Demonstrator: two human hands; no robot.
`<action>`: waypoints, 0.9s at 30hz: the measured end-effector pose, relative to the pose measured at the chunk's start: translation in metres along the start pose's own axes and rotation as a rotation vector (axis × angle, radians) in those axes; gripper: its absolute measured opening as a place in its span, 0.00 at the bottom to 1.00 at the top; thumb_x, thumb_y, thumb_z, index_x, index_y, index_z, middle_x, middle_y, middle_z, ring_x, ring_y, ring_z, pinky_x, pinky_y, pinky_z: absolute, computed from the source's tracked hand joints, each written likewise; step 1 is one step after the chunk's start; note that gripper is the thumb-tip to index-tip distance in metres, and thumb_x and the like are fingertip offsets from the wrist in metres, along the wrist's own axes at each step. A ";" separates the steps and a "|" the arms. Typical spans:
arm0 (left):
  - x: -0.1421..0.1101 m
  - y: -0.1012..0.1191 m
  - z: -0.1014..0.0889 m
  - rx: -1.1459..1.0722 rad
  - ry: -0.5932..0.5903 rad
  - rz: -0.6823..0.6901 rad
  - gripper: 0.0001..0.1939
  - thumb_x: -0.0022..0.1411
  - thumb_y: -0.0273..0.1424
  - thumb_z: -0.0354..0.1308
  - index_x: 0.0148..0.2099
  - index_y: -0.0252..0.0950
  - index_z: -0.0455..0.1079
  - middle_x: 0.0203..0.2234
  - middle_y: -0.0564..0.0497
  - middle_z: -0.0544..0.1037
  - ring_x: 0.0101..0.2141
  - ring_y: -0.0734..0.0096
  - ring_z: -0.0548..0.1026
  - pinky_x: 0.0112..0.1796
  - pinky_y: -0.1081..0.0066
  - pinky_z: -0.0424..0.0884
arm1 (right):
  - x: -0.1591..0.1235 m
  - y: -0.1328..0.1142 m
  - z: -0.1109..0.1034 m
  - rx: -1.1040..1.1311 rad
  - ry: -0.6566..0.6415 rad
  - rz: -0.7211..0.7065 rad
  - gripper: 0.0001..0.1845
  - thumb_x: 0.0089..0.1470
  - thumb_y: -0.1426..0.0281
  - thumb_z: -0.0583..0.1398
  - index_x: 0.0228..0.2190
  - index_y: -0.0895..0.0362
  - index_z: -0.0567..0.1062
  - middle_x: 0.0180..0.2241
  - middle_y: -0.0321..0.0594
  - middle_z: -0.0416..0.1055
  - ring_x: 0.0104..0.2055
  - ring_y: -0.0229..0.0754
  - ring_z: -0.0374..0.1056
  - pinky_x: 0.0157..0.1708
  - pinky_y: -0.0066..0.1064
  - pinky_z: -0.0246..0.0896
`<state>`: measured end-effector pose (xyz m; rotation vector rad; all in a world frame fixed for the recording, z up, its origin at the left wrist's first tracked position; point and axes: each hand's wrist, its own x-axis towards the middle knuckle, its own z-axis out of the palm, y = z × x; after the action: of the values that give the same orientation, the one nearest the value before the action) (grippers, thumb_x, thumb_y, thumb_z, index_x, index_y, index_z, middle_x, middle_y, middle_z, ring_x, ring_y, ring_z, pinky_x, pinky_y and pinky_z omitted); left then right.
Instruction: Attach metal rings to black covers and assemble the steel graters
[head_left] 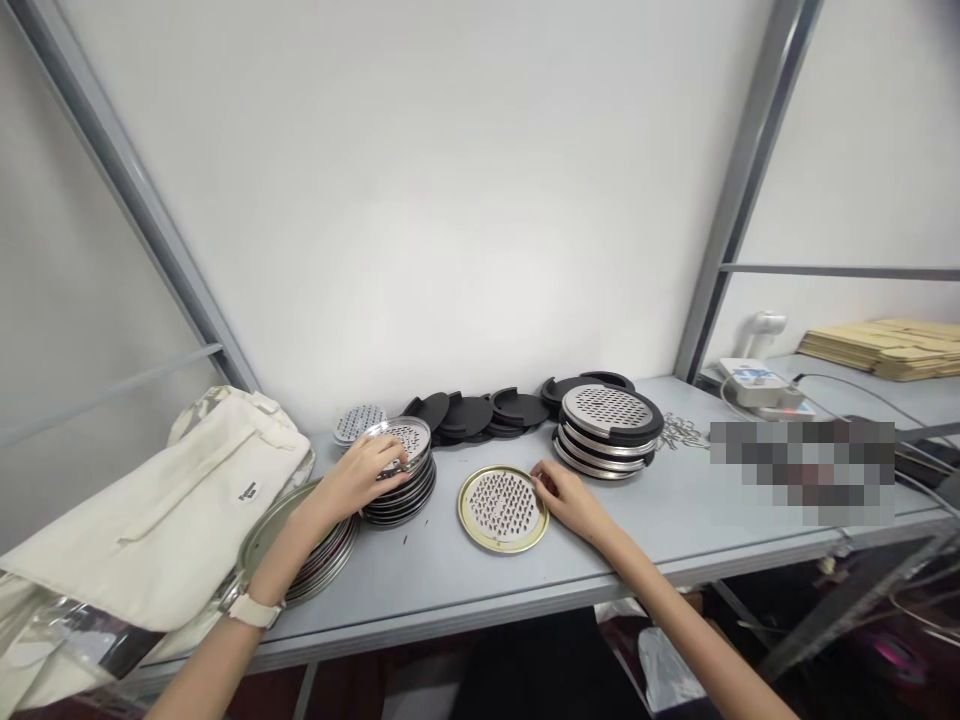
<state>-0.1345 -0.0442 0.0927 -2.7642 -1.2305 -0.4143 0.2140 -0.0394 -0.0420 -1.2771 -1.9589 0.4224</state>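
Note:
On the shelf in front of me lies a round grater plate (502, 505) with a gold rim and rows of raised holes. My right hand (564, 496) has its fingers bent closed at the right edge of that rim. To the left, a silver-rimmed grater disc (411, 437) tops a stack of dark-edged round rims (401, 503). My left hand (364, 472) reaches over this stack with its fingers curled on the silver disc's near edge. Behind it, more perforated discs (360, 422) sit in a small pile.
Black round holders (465, 412) line the wall. A stack of silver and black grater assemblies (607, 425) stands right, beside loose metal clips (681, 432). Larger round rims (326, 565) and a cream bag (187, 500) lie left. Flat cardboard (885, 345) is far right.

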 end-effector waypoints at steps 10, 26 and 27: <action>0.006 -0.003 -0.006 -0.013 -0.019 -0.056 0.13 0.66 0.40 0.47 0.39 0.38 0.68 0.38 0.49 0.73 0.41 0.63 0.69 0.45 0.65 0.60 | 0.000 -0.001 0.000 0.010 0.001 -0.004 0.09 0.60 0.68 0.49 0.32 0.56 0.67 0.25 0.36 0.64 0.29 0.40 0.62 0.31 0.31 0.56; 0.010 -0.005 -0.003 -0.057 0.087 -0.083 0.15 0.67 0.31 0.44 0.54 0.37 0.60 0.45 0.46 0.70 0.37 0.65 0.71 0.43 0.64 0.65 | 0.000 -0.002 -0.001 -0.005 0.010 -0.010 0.09 0.60 0.67 0.49 0.32 0.56 0.67 0.25 0.35 0.64 0.28 0.39 0.62 0.30 0.31 0.56; 0.009 -0.006 -0.001 -0.085 0.067 -0.093 0.15 0.66 0.32 0.45 0.55 0.38 0.59 0.45 0.47 0.70 0.37 0.65 0.71 0.43 0.65 0.66 | 0.000 -0.002 -0.001 -0.006 0.007 -0.010 0.09 0.60 0.67 0.49 0.32 0.56 0.67 0.26 0.35 0.64 0.28 0.40 0.62 0.30 0.31 0.56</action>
<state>-0.1332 -0.0336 0.0962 -2.7450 -1.3603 -0.5749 0.2134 -0.0409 -0.0401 -1.2705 -1.9609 0.4071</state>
